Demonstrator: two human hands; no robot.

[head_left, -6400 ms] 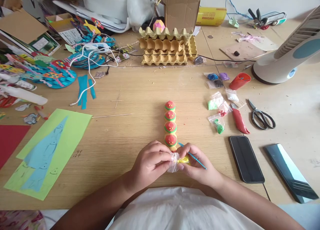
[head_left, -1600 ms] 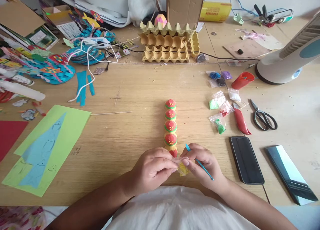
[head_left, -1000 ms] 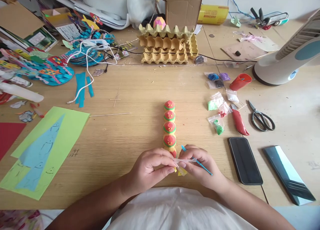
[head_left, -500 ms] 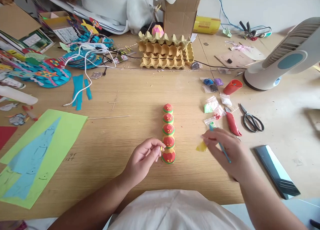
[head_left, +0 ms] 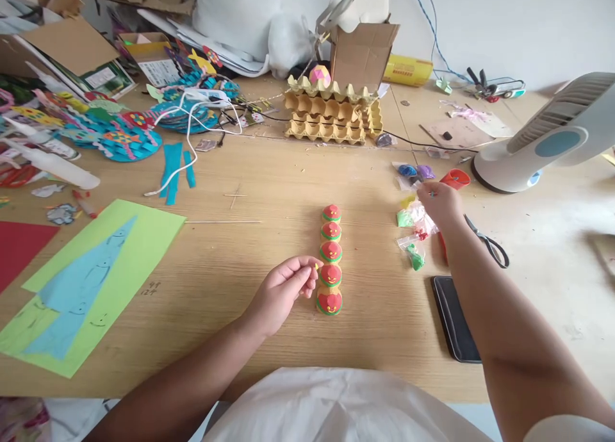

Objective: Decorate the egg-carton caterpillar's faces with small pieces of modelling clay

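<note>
My left hand (head_left: 288, 289) pinches a small bit of yellow clay (head_left: 316, 266) between thumb and fingertips. Just right of it stands an egg-carton caterpillar (head_left: 331, 252), a row of several bumps with red tops, green rims and small yellow face details. My right hand (head_left: 442, 204) is closed and reaches over the small clay bags, beside the red cup (head_left: 455, 179). A little of a thin blue tool (head_left: 432, 193) shows at its fingers; the rest is hidden. Close to its fingertips lies yellow clay in a bag (head_left: 407, 202).
Scissors (head_left: 494, 248) and a black phone (head_left: 454, 323) lie partly under my right forearm. A white fan (head_left: 542, 141) stands at right. Egg cartons (head_left: 327, 131) are stacked behind. Green paper (head_left: 148, 237) with a blue shape lies left, near a thin stick (head_left: 223, 221).
My right hand has moved forward to the clay bags, and the yellow bag now lies among them. The phone appears further left. My left hand still pinches the yellow clay.
</note>
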